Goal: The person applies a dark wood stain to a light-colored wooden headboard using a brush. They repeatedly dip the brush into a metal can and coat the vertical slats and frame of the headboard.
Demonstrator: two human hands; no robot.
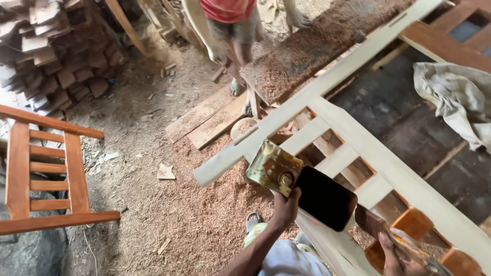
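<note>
Low in the frame, just right of centre, my left hand (285, 204) grips a shiny, brass-coloured tin (272, 167) by its lower edge, fingers closed on it, so that it sits tilted over the pale unpainted wooden frame (358, 138) that runs diagonally from the centre to the lower right. Touching the tin on its right is a dark, rounded-cornered slab (325, 198), glossy and nearly black; I cannot tell what it is. At the bottom right my right hand (396, 253) is clenched around the handle of a brush (372, 224), whose dark head rests against a slat of the frame. Some slats near the brush already show a reddish-brown coat (413, 222), while the long rails are bare, so I judge the staining is at an early stage; the next stroke calls for a loaded brush drawn along the grain without dripping onto the sawdust-covered floor (204, 220). As for packaging, the tin is the only container I see, rectangular and reflective, its markings too blurred to make out. A finished reddish-brown frame (46, 179) stands at the left edge, a crumpled grey cloth (455, 97) lies at the upper right, and another person's legs (238, 46) show at the top centre.
</note>
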